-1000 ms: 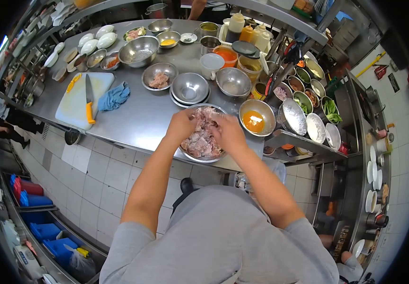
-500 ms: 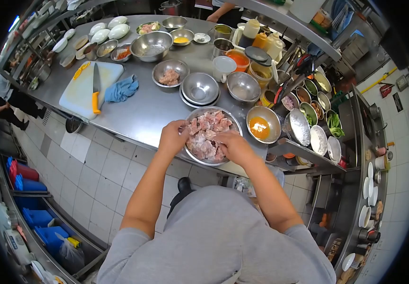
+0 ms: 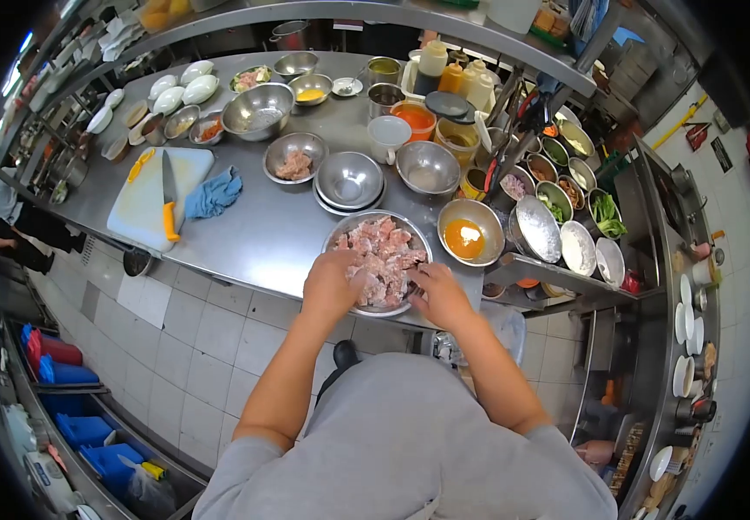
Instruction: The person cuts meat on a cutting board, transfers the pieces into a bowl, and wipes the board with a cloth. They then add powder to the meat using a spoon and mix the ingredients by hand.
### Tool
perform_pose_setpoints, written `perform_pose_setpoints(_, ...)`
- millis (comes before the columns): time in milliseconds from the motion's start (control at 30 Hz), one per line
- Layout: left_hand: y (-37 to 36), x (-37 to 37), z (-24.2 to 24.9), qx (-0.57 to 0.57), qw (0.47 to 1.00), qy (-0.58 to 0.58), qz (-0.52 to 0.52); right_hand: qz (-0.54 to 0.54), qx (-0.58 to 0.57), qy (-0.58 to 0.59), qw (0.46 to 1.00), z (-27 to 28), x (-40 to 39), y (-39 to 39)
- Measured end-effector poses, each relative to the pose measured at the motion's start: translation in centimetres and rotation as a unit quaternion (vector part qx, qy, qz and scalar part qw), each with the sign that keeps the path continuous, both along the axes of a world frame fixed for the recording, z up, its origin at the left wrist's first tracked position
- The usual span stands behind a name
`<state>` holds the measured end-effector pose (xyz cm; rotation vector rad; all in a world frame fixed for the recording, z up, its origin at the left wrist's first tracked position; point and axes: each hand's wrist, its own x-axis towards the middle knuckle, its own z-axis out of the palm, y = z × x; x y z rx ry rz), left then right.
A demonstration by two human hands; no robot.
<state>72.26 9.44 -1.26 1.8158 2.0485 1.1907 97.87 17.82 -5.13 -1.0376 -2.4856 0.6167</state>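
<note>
Raw meat pieces, dusted with white powder, fill a steel bowl at the counter's front edge. Over the bowl's left side lies my left hand, its thumb apart from the fingers and touching the meat. My right hand is at the right rim, fingers spread and bent towards the meat, with nothing visibly gripped. Right of the bowl sits another steel bowl with orange-yellow liquid egg. Behind are stacked steel bowls and a bowl of pale minced meat.
On the left, a knife with an orange handle lies on a white cutting board beside a blue cloth. Containers of vegetables and white powder stand at right. An overhead shelf spans the back. Another person stands far left.
Both hands have drawn apart towards the bowl's sides, uncovering more meat in the middle. The meat pieces have shifted and the loose white powder looks more mixed in. The camera view has tilted slightly.
</note>
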Motion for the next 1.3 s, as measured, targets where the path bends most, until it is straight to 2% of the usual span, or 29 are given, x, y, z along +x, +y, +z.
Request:
perform_pose_setpoints(33,-0.4,0.4,1.5,-0.026,0.998,-0.057,0.021,0.009,0.007,-0.032,0.999,0.2,0.3,-0.5)
perform_pose_setpoints(67,-0.3,0.4,2.4,-0.028,0.998,-0.052,0.025,0.02,0.014,-0.063,0.998,0.7,0.2,-1.0)
perform_pose_setpoints(133,0.2,0.1,3.6,-0.061,0.988,-0.141,-0.018,0.013,-0.021,-0.014,1.0,1.8,-0.6,-1.5)
perform_pose_setpoints(167,0.9,-0.1,1.9,-0.06,0.989,-0.137,-0.013,-0.007,0.002,0.056,0.998,1.7,-1.2,-1.7)
perform_pose_setpoints(200,2.0,-0.5,-1.5,-0.03,0.993,-0.097,-0.052,-0.027,0.024,0.126,0.991,1.6,-1.4,-1.9)
perform_pose_setpoints(267,2.3,-0.8,-4.2,-0.003,0.995,-0.053,-0.088,-0.02,0.028,0.103,0.994,1.4,-1.2,-2.4)
perform_pose_setpoints(333,2.1,-0.8,-5.1,0.044,0.999,0.018,-0.025,-0.019,0.036,0.079,0.996,1.1,-0.4,-2.2)
perform_pose_setpoints(400,0.5,-0.8,-0.4,0.028,0.999,-0.019,-0.031,-0.05,-0.033,0.111,0.992,0.6,1.2,-2.1)
perform_pose_setpoints(433,0.1,-0.6,1.3,0.022,0.993,-0.114,0.034,-0.05,-0.037,0.11,0.992,1.3,1.4,-2.3)
perform_pose_setpoints(467,-0.2,-0.6,2.0,0.016,0.973,-0.206,0.1,-0.143,-0.101,0.141,0.974,2.7,1.3,-2.3)
perform_pose_setpoints(500,-0.3,-0.7,1.8,0.015,0.974,-0.204,0.1,-0.232,-0.163,0.172,0.943,3.6,1.2,-2.0)
perform_pose_setpoints(533,-0.2,-0.8,1.3,0.021,0.974,-0.205,0.1,-0.232,-0.165,0.174,0.943,3.0,1.1,-1.1)
perform_pose_setpoints(600,-0.4,-0.5,0.3,0.026,0.975,-0.2,0.097,-0.085,-0.249,0.191,0.946,2.1,1.0,0.3)
perform_pose_setpoints(633,-0.8,-0.1,-0.3,-0.088,0.986,-0.139,0.008,-0.087,-0.249,0.195,0.945,1.6,1.2,-0.1)
perform_pose_setpoints(667,-1.3,0.6,-0.8,-0.2,0.974,-0.076,-0.08,-0.012,-0.15,0.021,0.988,2.8,0.7,-1.4)
perform_pose_setpoints(700,-1.4,1.8,-1.1,-0.21,0.977,-0.029,-0.034,0.064,-0.044,-0.156,0.985,3.4,0.7,-2.1)
perform_pose_setpoints(733,-1.7,2.3,-1.0,-0.208,0.977,-0.025,-0.037,0.06,-0.042,-0.152,0.986,3.4,1.4,-2.3)
perform_pose_setpoints(800,-3.2,3.0,-0.8,-0.098,0.985,-0.144,0.012,0.08,-0.031,0.005,0.996,2.7,3.5,-3.2)
perform_pose_setpoints(833,-3.8,3.1,-1.0,-0.095,0.984,-0.146,0.024,0.091,-0.075,0.076,0.99,1.1,5.1,-3.0)
perform_pose_setpoints(900,-5.2,2.3,-1.1,-0.175,0.969,-0.122,0.123,0.037,-0.109,0.088,0.989,-0.8,8.7,-3.6)
perform_pose_setpoints(933,-6.3,1.9,-1.9,-0.164,0.967,-0.12,0.154,0.017,-0.096,0.06,0.993,-1.4,10.7,-3.7)
perform_pose_setpoints(1000,-8.3,1.6,-4.4,-0.152,0.982,-0.017,0.115,-0.035,-0.087,0.002,0.996,-4.2,15.1,-3.7)
perform_pose_setpoints(1033,-9.3,1.9,-4.5,-0.148,0.979,-0.01,0.138,-0.056,-0.105,0.017,0.993,-5.1,17.1,-3.9)
perform_pose_setpoints(1100,-10.3,3.2,-5.0,-0.185,0.961,-0.139,0.148,-0.107,-0.13,0.006,0.986,-6.9,20.9,-4.6)
perform_pose_setpoints(1133,-10.2,3.7,-5.6,-0.185,0.961,-0.138,0.153,-0.134,-0.134,-0.019,0.982,-7.8,22.5,-5.0)
perform_pose_setpoints(1167,-9.9,4.3,-6.4,-0.188,0.909,-0.32,0.193,-0.132,-0.135,-0.02,0.982,-8.5,23.7,-5.3)
perform_pose_setpoints(1200,-9.8,4.8,-7.7,-0.185,0.821,-0.491,0.224,-0.14,-0.15,-0.069,0.976,-9.4,24.8,-5.5)
perform_pose_setpoints(1267,-9.3,4.4,-11.7,-0.169,0.693,-0.667,0.214,-0.144,-0.194,-0.136,0.961,-10.9,26.4,-5.9)
perform_pose_setpoints(1300,-9.1,4.8,-12.0,-0.172,0.694,-0.667,0.211,-0.148,-0.195,-0.135,0.96,-11.2,27.0,-6.0)
